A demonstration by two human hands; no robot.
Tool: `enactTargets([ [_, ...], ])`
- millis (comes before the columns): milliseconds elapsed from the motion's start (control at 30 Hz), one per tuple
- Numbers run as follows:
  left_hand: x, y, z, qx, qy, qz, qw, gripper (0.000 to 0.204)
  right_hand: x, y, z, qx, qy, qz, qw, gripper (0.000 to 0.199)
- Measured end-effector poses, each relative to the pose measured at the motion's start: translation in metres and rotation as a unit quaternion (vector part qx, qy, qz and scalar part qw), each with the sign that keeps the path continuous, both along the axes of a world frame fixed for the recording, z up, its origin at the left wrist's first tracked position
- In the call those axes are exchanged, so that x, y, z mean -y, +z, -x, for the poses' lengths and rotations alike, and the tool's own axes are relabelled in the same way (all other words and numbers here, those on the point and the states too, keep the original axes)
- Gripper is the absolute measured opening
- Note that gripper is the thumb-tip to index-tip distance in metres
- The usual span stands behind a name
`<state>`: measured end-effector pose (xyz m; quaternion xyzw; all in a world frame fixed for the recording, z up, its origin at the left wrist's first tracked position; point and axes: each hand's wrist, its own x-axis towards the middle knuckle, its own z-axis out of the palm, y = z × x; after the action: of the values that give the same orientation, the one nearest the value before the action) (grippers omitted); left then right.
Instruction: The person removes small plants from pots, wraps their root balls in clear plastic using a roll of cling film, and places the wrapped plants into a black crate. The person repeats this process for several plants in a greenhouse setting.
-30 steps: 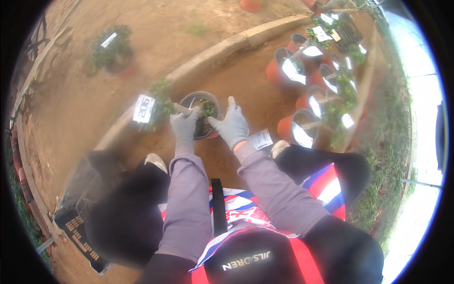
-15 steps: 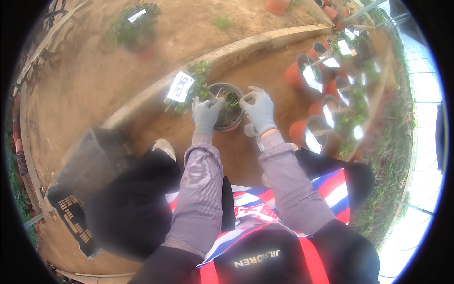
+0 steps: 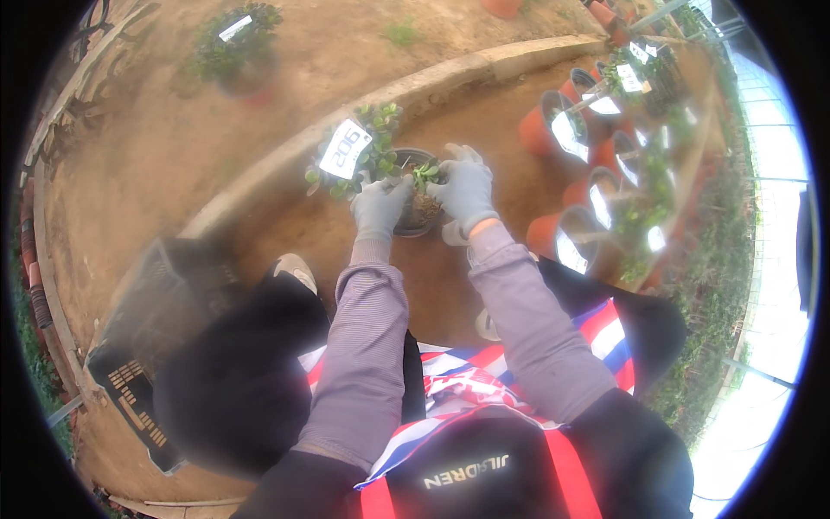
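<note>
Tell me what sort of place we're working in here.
Most likely a plant nursery or garden yard, outdoors. Both gloved hands, left hand and right hand, press a seedling into a dark pot on bare soil, beside rows of orange pots and a tagged potted plant.

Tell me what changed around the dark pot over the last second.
The view swung, so everything sits elsewhere in the picture. Both gloved hands, left hand and right hand, stayed at the dark pot, closed around the small seedling. The tagged plant beside it and the orange pots did not visibly move.
</note>
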<state>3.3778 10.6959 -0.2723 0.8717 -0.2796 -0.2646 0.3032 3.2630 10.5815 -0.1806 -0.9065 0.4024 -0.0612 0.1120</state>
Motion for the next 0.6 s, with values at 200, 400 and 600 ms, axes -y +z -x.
enactTargets([
  [200,0.002,0.017,-0.001,-0.076,0.021,0.026,0.997,0.054,0.066,-0.006,0.081,0.039,-0.205,-0.105,0.972,0.031],
  [400,0.001,0.037,0.002,-0.075,0.033,0.009,0.997,0.054,0.052,-0.029,0.096,-0.083,-0.212,-0.138,0.964,0.043],
  [600,0.006,0.032,0.007,-0.028,0.003,0.011,1.0,0.049,0.028,-0.026,0.005,0.033,0.114,0.057,0.991,0.024],
])
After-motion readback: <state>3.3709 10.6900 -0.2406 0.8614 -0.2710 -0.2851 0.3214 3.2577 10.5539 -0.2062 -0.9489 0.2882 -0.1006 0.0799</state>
